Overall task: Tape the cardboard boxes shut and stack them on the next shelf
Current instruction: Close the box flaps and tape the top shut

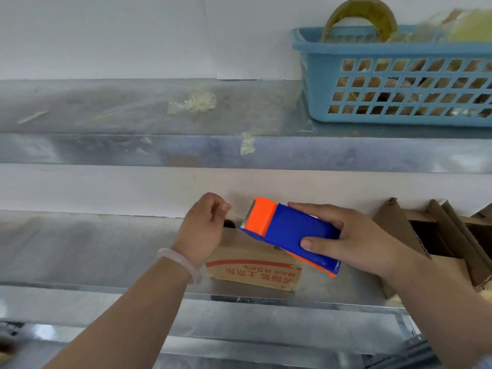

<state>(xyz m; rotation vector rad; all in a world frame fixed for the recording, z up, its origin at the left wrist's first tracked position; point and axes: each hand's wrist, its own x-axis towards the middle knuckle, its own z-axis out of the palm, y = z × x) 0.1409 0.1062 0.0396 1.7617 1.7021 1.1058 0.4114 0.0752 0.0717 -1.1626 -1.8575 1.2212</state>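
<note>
Blue dispenser [290, 230], one, in right hand [356, 235]; left hand [205, 227] pinches tape [235, 215]; one box [253, 271].

A box [253, 267] is sitting on the lower shelf [93, 249], open boxes [426, 235] standing to its right, a tape dispenser [290, 233] over its top. A basket [399, 83] holding a tape roll [359, 17] is resting on the upper shelf [106, 107].

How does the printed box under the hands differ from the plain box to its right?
The printed box has red lettering; the plain box is bare brown. The printed box's top looks closed; the plain box's flaps stand up around a dark opening. The right hand holds the tape dispenser over the printed box, not the plain box. Both are cardboard on one metal shelf.
</note>
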